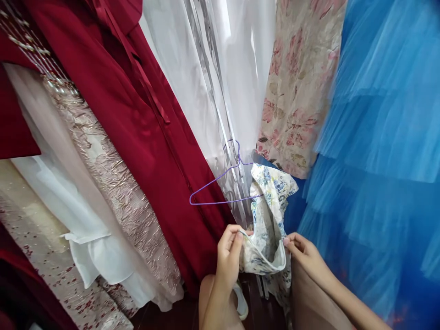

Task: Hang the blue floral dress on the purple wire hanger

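Observation:
A floral dress, white with blue and yellow flowers, hangs by one shoulder from a purple wire hanger. The hanger's left arm is bare. My left hand pinches the garment's edge on the left side, thumb and fingers together. On the right, my right hand grips the opposite edge between thumb and fingertips. Between the two hands the neckline or armhole sags open, and I cannot tell which it is. The lower part of the dress falls below my hands, partly hidden.
A deep red gown hangs close on the left, with a textured pink-beige gown beyond it. White fabric and a pink floral dress hang behind the hanger. Blue tiered tulle fills the right side. A shoe shows below.

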`<state>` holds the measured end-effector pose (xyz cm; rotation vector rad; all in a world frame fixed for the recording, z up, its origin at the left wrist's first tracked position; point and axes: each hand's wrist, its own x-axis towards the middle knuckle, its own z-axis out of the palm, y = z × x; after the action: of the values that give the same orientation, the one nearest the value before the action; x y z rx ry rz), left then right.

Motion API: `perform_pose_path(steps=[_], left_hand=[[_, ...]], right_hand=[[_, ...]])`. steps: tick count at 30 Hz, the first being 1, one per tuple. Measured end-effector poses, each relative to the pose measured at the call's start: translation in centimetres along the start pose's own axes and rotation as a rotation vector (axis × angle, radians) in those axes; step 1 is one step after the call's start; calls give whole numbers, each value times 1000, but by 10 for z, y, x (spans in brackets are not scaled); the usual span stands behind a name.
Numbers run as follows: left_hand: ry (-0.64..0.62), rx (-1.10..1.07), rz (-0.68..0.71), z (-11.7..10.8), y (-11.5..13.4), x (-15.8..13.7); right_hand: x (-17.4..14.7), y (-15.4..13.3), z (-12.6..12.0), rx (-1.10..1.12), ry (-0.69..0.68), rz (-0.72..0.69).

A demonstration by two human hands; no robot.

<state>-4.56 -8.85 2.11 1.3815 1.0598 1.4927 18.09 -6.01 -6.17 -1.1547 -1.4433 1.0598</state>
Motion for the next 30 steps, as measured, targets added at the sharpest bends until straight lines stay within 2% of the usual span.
perform_pose_path(steps=[2,5,9,11,13,15,18,22,25,28,30], left_hand=[[-62,-54,-49,13,0,-4],[-168,-94,-71,33,-6,-7],[-163,-94,-70,51,-10,-6],[-138,-76,-94,55,-9,-6],[-107,-52,-129,56,-6,-7],[-71,-39,-159,55,-4,-8],[-43,-55,-174,52,-4,-11],[-63,-76,-173,46,-2,-17],[-63,-62,-189,41,2,-24],[-66,-74,-189,36,2,-30],[-71,-101,-177,33,-2,-31]], right_hand=[[0,-6,4,-14,39,-48],[-1,-16,8,-10,-68,-74],[15,-29,10,65,-142,-60],[35,-36,8,43,-60,-173],[61,-45,3,-53,113,-325],[88,-53,-2,-200,268,-478],[122,-66,-9,-466,365,-629],[154,-76,-16,-744,464,-624],[170,-77,-24,-816,494,-637],[187,-69,-37,-732,508,-595],[198,-60,-49,-569,527,-421]])
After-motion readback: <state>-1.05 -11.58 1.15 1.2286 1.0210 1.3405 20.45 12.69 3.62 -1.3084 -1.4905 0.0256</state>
